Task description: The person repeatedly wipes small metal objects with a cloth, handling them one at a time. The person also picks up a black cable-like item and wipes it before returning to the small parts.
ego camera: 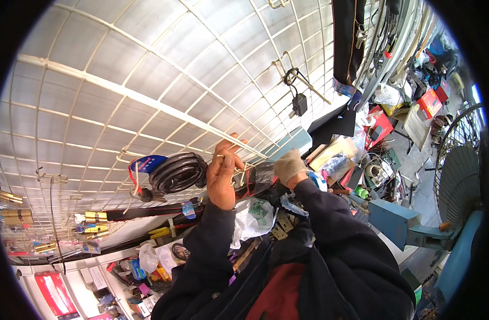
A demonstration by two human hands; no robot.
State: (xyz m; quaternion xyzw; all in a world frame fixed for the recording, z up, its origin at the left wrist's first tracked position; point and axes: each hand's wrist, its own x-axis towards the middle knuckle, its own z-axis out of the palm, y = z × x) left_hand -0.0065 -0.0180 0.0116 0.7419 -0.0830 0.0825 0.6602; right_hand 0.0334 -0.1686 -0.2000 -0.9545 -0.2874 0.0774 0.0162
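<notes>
My left hand (224, 172) is raised at a cream wire grid panel (156, 105), its fingers curled around or against small wire hooks (239, 176); the exact grip cannot be made out. Just left of it hangs a coiled black cable lock (178, 173) with a blue card tag (149, 163). My right hand (292, 170), in a beige work glove or wrap, is near the panel's lower edge, beside a dark clear-wrapped package (262, 176). Whether it holds anything is hidden. Above it, a small black adapter-like item (299, 105) hangs by its cord from a hook.
Brass lock cylinders (95, 217) hang on the lower left grid. Below are drawers with a red box (55, 294) and mixed packets. To the right stand a blue machine (392, 220) and a caged fan (460, 180), near piled boxes and bags. A white plastic bag (254, 218) lies below my hands.
</notes>
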